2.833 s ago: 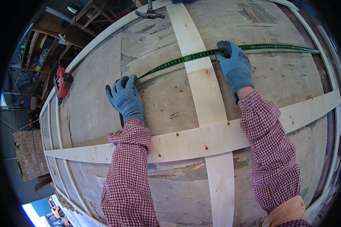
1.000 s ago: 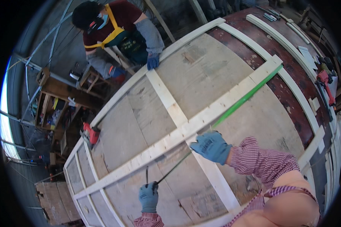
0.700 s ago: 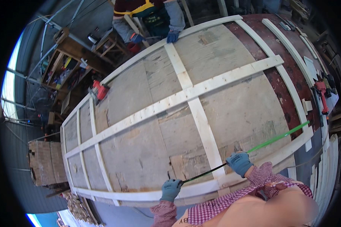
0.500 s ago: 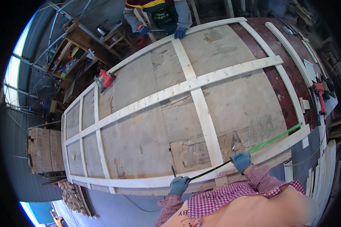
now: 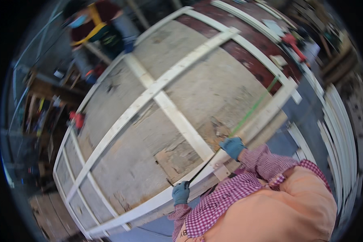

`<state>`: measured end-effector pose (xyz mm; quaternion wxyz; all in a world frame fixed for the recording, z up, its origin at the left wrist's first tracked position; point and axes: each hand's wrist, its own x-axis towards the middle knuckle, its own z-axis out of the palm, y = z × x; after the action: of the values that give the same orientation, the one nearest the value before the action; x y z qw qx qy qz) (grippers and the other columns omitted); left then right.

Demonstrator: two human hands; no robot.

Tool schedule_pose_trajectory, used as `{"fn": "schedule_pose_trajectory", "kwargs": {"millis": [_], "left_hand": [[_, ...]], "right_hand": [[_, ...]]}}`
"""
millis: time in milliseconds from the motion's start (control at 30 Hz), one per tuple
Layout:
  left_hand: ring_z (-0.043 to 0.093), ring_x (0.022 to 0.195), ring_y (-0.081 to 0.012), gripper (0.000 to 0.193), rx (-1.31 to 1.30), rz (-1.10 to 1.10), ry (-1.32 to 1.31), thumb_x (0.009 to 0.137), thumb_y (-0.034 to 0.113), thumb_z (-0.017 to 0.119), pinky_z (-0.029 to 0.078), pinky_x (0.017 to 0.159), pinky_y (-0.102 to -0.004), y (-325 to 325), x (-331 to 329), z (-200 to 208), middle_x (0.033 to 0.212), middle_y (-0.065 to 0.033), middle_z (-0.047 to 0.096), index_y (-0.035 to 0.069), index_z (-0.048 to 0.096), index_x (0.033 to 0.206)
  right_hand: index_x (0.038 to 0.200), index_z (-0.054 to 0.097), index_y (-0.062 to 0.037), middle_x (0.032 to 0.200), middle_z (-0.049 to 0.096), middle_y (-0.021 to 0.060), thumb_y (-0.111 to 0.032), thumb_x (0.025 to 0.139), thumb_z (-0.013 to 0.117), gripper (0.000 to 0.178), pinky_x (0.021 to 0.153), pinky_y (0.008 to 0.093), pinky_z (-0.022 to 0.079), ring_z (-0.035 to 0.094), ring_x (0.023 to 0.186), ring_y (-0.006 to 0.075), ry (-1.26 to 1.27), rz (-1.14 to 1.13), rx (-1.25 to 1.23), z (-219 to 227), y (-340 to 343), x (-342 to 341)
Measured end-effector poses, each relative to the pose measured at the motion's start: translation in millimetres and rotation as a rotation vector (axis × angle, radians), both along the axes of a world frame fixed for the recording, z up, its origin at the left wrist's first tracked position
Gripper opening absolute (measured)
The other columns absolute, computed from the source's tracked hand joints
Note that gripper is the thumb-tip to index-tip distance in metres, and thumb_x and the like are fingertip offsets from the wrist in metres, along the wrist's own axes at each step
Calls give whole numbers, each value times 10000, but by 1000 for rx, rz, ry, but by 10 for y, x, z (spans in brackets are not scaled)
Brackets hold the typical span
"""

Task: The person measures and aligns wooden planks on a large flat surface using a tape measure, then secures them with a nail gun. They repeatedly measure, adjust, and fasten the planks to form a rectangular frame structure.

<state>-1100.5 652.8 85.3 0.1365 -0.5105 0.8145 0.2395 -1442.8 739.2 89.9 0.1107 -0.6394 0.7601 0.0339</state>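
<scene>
My left hand (image 5: 180, 192), in a blue-grey work glove, is closed on the black end stretch of a long measuring tape (image 5: 252, 108). A thin dark stick (image 5: 170, 182), perhaps a pencil, pokes up from the same hand. My right hand (image 5: 232, 148), gloved alike, grips the tape farther along, close to where a crosspiece (image 5: 181, 121) meets the near rail (image 5: 149, 204). Between my hands the tape looks black; beyond the right hand it runs green to the right end of the near rail. These pale wooden strips form a large frame over worn boards (image 5: 129, 159).
Across the frame a co-worker (image 5: 103, 38) has a gloved hand (image 5: 128, 45) at the far rail. One red power tool (image 5: 77, 119) lies at the far left, another (image 5: 293, 46) at the right. Long pale slats (image 5: 339, 133) are stacked on my right.
The whole view has turned, so the frame now slants up to the right and the co-worker shows more fully. Both my hands keep their hold on the tape.
</scene>
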Motion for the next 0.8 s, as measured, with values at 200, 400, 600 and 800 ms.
{"fn": "schedule_pose_trajectory", "kwargs": {"millis": [200, 400, 600, 800], "left_hand": [[603, 879, -348, 187, -83, -96, -39, 851, 306, 596, 487, 743, -442, -293, 85, -141, 922, -150, 642, 199, 684, 977], [594, 879, -342, 138, -41, -168, -43, 849, 227, 590, 482, 764, -433, -693, 407, -119, 917, -138, 643, 175, 677, 941], [587, 914, -328, 157, -75, -195, -153, 855, 225, 584, 478, 798, -428, -847, 480, -145, 958, -132, 638, 175, 667, 979], [582, 915, -328, 155, -72, -203, -150, 860, 222, 578, 478, 793, -425, -897, 194, -294, 955, -130, 633, 176, 677, 970]], "right_hand": [[860, 655, -180, 761, 673, 73, -151, 762, 581, 127, 505, 407, 443, 654, 675, 231, 41, -36, 74, -273, -93, -39], [636, 634, -164, 603, 617, 62, -155, 694, 603, 66, 439, 417, 395, 621, 585, 224, -4, 18, -1, -469, -384, 311], [772, 688, -158, 731, 684, 21, -124, 739, 631, 74, 484, 420, 419, 657, 667, 225, -94, 99, 206, -327, -611, 311], [836, 743, -160, 797, 712, 0, -155, 768, 657, 110, 533, 425, 455, 673, 729, 227, -77, 128, 238, -468, -627, 12]]}}
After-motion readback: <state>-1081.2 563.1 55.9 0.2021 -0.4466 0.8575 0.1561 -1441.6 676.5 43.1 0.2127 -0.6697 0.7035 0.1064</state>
